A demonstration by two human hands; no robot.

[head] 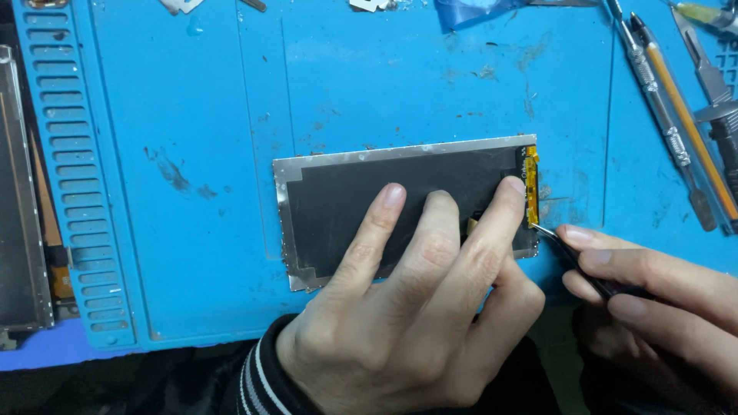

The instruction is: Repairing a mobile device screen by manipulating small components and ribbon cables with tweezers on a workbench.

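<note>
Right there, the left hand lay spread and flat, three fingers pressed down on the dark panel, gripping nothing, only pinning it to the blue mat. The index finger reached furthest, its tip close to the panel's right edge, beside the orange flex strip.

The right hand came in from the lower right, pinched shut around black tweezers. Thumb and fingers closed on the shaft, and the fine tip met the bottom end of the flex strip, right at the panel's corner.

The panel sat near the middle of the mat, long side across, tilted slightly. Its face was dark grey, framed by a silvery metal border with stepped corners on the left. The flex strip ran down the right-hand short edge, bright orange-yellow. A small yellowish bit showed between the middle and index fingers; what it was could not be told.

A striped cuff showed at the left wrist. Tools lay at the mat's upper right, well apart from the hands. Another framed panel sat at the far left edge.
</note>
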